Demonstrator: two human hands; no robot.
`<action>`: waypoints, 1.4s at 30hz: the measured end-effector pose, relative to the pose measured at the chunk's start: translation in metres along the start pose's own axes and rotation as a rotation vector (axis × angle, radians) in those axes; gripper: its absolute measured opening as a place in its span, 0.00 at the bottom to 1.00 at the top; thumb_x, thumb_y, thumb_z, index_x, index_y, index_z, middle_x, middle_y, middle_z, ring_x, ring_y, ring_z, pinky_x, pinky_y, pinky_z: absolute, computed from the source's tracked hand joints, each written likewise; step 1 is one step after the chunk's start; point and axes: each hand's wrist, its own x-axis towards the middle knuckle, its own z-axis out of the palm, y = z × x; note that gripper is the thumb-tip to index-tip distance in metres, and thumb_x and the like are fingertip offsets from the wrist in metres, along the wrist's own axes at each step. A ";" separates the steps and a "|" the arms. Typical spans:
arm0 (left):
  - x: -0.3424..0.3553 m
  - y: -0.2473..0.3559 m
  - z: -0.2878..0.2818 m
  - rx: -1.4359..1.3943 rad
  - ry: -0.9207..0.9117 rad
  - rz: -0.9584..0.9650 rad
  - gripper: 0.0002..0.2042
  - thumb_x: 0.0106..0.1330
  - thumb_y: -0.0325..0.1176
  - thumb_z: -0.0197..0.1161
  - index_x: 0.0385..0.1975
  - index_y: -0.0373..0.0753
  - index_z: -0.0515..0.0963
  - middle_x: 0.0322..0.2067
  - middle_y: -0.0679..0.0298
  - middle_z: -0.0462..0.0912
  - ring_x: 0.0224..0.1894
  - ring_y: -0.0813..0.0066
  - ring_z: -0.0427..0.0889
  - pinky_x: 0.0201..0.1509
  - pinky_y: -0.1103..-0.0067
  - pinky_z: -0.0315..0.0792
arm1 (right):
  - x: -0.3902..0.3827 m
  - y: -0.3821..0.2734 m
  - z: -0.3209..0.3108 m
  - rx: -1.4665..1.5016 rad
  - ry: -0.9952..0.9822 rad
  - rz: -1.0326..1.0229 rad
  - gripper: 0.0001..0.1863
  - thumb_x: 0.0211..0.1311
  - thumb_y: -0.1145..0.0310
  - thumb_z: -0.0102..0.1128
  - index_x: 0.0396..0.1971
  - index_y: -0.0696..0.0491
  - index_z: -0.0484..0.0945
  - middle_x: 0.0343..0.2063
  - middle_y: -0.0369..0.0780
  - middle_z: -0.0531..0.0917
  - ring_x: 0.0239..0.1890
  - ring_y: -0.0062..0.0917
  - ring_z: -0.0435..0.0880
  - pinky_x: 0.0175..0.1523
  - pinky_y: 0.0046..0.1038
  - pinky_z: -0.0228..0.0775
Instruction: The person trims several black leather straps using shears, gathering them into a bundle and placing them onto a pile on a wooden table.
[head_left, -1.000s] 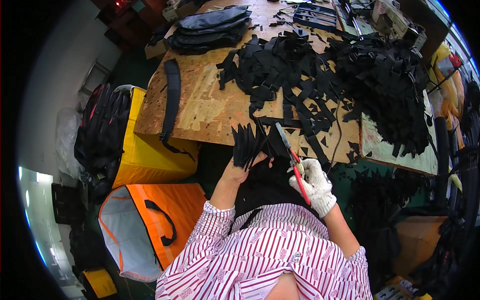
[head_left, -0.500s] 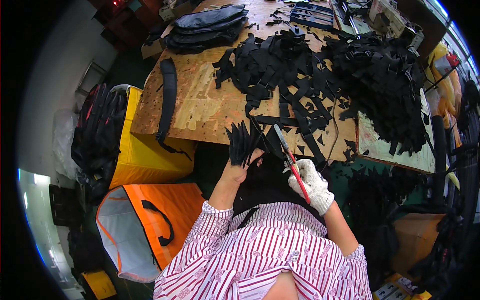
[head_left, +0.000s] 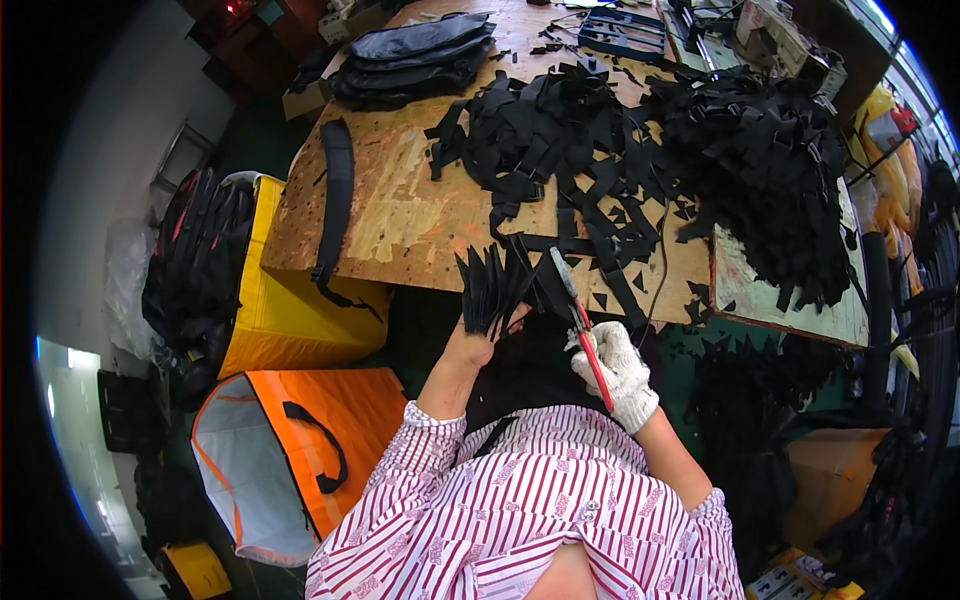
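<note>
My left hand (head_left: 470, 345), bare, is closed around a fanned bundle of short black strap pieces (head_left: 486, 285) below the plywood table's front edge. My gloved right hand (head_left: 622, 375) grips a red-handled cutting tool (head_left: 600, 370) with long grey jaws, pointed up beside the black pieces. The tool's tip lies near a dark piece between my hands; whether it touches it I cannot tell. Just beyond, a tangled heap of black webbing (head_left: 540, 130) and small triangular scraps lie on the table (head_left: 390, 180).
A larger black heap (head_left: 760, 180) fills the table's right side. Stacked dark bags (head_left: 410, 60), a padded strap (head_left: 335, 200) and a blue tray (head_left: 620, 35) lie on it. At left stand a yellow bag (head_left: 265, 310) with black backpacks and an open orange bag (head_left: 320, 450).
The view has shifted slightly since a second ago. My gloved right hand with the tool has moved a little left; my left hand still holds the bundle.
</note>
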 end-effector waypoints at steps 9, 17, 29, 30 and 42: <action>-0.004 -0.020 -0.019 0.193 -0.133 -0.116 0.18 0.65 0.33 0.58 0.53 0.37 0.69 0.45 0.59 0.78 0.43 0.73 0.79 0.43 0.79 0.73 | 0.005 -0.003 -0.005 -0.126 0.024 -0.068 0.22 0.47 0.63 0.66 0.38 0.56 0.68 0.29 0.42 0.79 0.32 0.29 0.79 0.39 0.29 0.71; -0.004 -0.026 -0.019 0.117 -0.146 -0.070 0.18 0.64 0.32 0.59 0.53 0.37 0.69 0.45 0.60 0.77 0.43 0.72 0.79 0.44 0.79 0.73 | 0.006 0.002 -0.001 0.010 0.035 -0.040 0.20 0.50 0.64 0.65 0.38 0.56 0.67 0.26 0.39 0.78 0.25 0.23 0.77 0.32 0.25 0.71; -0.016 -0.008 0.010 -0.039 -0.064 -0.176 0.06 0.57 0.24 0.65 0.32 0.35 0.76 0.24 0.64 0.76 0.25 0.75 0.73 0.28 0.81 0.65 | 0.018 0.009 0.007 0.242 0.175 -0.136 0.20 0.48 0.80 0.59 0.39 0.54 0.61 0.27 0.39 0.73 0.17 0.17 0.73 0.17 0.18 0.63; -0.016 -0.011 0.008 -0.037 -0.067 -0.176 0.06 0.57 0.24 0.65 0.32 0.35 0.76 0.24 0.64 0.76 0.25 0.75 0.73 0.28 0.81 0.65 | 0.017 0.009 0.008 0.244 0.178 -0.137 0.20 0.48 0.80 0.59 0.39 0.54 0.61 0.27 0.39 0.73 0.17 0.17 0.73 0.17 0.18 0.63; -0.019 -0.007 0.006 -0.203 -0.306 -0.126 0.21 0.68 0.31 0.52 0.60 0.35 0.62 0.53 0.57 0.73 0.52 0.70 0.74 0.54 0.75 0.70 | 0.008 0.005 0.008 -0.155 0.307 -0.373 0.21 0.47 0.71 0.65 0.41 0.53 0.66 0.26 0.40 0.76 0.26 0.33 0.77 0.35 0.31 0.70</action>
